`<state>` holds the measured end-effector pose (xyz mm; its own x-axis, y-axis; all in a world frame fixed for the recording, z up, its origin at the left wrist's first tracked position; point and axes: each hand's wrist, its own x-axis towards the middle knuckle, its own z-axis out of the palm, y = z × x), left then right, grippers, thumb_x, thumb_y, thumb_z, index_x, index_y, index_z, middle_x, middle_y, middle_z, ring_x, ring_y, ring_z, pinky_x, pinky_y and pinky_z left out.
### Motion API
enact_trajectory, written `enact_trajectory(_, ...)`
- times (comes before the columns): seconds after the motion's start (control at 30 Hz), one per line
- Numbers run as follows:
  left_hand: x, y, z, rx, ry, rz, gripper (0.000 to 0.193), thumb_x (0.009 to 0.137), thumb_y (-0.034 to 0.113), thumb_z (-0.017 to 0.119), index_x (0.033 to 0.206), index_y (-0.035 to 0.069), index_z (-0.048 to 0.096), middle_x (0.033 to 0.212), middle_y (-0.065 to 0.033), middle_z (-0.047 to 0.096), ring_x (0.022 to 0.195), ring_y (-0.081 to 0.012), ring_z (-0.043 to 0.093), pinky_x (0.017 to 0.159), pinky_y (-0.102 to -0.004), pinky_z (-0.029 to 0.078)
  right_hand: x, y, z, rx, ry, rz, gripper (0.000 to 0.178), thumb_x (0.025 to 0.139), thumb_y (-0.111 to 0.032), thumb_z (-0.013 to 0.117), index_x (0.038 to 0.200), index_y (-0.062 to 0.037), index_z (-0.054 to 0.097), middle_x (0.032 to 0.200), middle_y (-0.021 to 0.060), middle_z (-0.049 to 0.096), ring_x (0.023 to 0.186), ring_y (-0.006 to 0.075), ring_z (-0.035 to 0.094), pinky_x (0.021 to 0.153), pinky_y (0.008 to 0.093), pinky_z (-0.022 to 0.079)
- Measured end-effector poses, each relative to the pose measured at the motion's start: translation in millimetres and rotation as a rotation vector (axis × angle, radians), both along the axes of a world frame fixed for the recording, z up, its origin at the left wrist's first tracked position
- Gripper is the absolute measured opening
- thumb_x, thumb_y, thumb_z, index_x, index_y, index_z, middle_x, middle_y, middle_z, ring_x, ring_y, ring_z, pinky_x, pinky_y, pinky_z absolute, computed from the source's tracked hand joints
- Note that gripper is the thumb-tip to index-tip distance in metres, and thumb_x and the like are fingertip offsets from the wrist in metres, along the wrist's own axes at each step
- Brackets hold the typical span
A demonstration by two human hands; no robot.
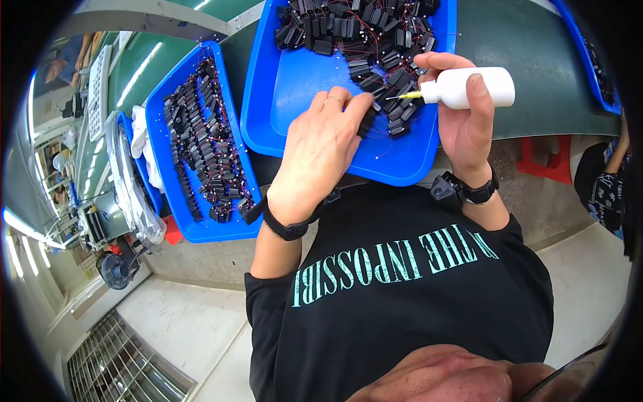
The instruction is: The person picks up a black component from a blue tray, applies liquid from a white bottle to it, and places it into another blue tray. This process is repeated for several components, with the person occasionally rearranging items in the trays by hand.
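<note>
My right hand (465,124) is closed round a white squeeze bottle (479,88). The bottle lies nearly level, and its yellow needle tip (410,95) points left toward my left fingertips. My left hand (321,144) reaches over the large blue tray (308,80), fingers bent and closed at a small black block (367,124). Part of that block is hidden under the fingers. Many more black blocks (395,84) with thin red wires lie in this tray, in rows near my hands and in a loose heap toward the far side.
At the left, a second blue tray (234,154) holds rows of similar wired blocks. Another blue tray (593,60) stands at the far right on the dark green table (522,40). A red stool (546,157) and another person's sleeve (606,191) show at the right. A fan (115,269) is at the left.
</note>
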<state>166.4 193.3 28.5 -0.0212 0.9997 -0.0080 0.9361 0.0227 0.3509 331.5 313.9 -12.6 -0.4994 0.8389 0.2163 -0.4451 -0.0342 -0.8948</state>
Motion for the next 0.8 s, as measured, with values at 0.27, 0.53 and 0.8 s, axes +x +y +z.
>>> enact_trajectory(0.27,0,-3,4,-0.05,-0.078,-0.037,0.053,0.071,0.001,0.069,0.12,0.009,0.054,0.108,-0.0098,0.054,0.098,-0.0291,0.057,0.081,-0.0381,0.049,2,1,-4,0.026,0.008,0.028,0.051,0.093,-0.043,0.046,0.112,0.0025,0.058,0.115,0.0177,0.06,0.094,0.0173,0.051,0.087,0.0301,0.041)
enact_trajectory(0.53,2,4,3,-0.092,-0.024,-0.059,0.049,0.07,-0.001,0.069,0.116,0.006,0.054,0.107,-0.0117,0.055,0.097,-0.0316,0.057,0.08,-0.0402,0.049,2,2,-5,0.038,0.021,0.044,0.049,0.093,-0.042,0.046,0.111,0.0021,0.059,0.114,0.0175,0.06,0.095,0.0178,0.05,0.087,0.0306,0.041)
enact_trajectory(0.8,5,9,-3,-0.21,-0.076,-0.053,0.041,0.072,0.0,0.066,0.111,0.003,0.054,0.101,-0.0169,0.056,0.086,-0.0385,0.059,0.074,-0.0427,0.05,2,3,-6,0.036,0.031,0.042,0.049,0.093,-0.042,0.046,0.11,0.0019,0.059,0.113,0.0178,0.06,0.094,0.018,0.051,0.087,0.0315,0.041)
